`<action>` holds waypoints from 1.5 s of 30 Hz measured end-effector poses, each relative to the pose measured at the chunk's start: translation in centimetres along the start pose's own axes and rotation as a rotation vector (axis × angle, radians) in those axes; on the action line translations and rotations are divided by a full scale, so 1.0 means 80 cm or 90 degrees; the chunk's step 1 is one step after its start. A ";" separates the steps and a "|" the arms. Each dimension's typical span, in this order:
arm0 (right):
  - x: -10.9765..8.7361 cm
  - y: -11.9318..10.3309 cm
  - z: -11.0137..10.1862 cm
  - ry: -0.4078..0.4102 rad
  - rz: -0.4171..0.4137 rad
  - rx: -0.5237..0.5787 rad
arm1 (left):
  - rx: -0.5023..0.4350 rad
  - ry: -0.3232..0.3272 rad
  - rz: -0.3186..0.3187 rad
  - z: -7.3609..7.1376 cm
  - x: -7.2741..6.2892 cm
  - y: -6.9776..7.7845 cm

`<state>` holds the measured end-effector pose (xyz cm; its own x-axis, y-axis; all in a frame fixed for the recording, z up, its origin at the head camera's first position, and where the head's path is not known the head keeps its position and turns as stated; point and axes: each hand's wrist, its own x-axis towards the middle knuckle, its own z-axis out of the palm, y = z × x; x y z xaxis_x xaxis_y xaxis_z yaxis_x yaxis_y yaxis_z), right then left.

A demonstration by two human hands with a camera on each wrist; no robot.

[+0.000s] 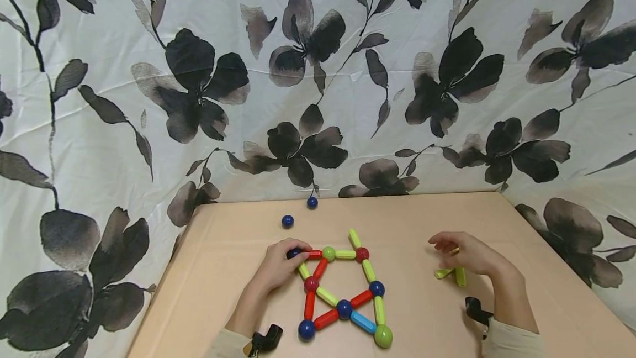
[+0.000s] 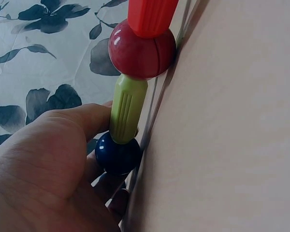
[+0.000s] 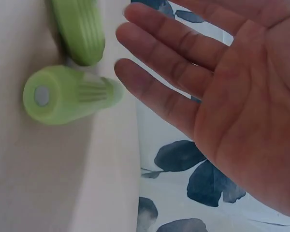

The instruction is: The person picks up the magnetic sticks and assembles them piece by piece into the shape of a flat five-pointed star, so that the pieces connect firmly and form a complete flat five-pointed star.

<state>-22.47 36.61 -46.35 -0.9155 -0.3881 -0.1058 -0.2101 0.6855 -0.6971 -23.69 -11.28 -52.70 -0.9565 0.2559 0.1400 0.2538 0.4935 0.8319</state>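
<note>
A flat frame of magnetic rods and balls lies on the table, with a red ball (image 1: 311,284), a blue ball (image 1: 344,309) and a green ball (image 1: 383,336) among its joints. At its far left corner my left hand (image 1: 278,264) pinches a dark blue ball (image 2: 118,153), which joins a green rod (image 2: 128,108) and a red rod (image 1: 315,254). My right hand (image 1: 469,256) hovers at the right over loose green rods (image 1: 460,277), fingers (image 3: 159,96) loosely extended. A yellow-green bit (image 1: 454,250) shows between its fingers in the head view.
Two loose blue balls lie near the table's back edge, one ball (image 1: 287,221) closer and another ball (image 1: 312,203) right at the edge. A floral cloth (image 1: 377,98) hangs behind the wooden table (image 1: 238,220). A green rod (image 1: 354,238) sticks out from the frame's far right corner.
</note>
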 end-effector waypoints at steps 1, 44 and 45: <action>0.000 0.002 0.000 -0.009 0.001 0.004 | -0.001 -0.001 -0.005 0.000 0.000 0.000; 0.037 -0.009 0.028 0.146 -0.033 -0.077 | -0.002 -0.005 -0.017 0.000 0.000 0.002; 0.039 -0.011 0.028 0.160 -0.045 -0.075 | -0.002 -0.005 -0.015 0.000 0.000 0.002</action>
<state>-24.42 33.45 -47.66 -0.9504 -0.2830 0.1292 -0.3015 0.7348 -0.6076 -23.66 -11.15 -52.58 -0.9613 0.2502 0.1156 0.2299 0.4965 0.8370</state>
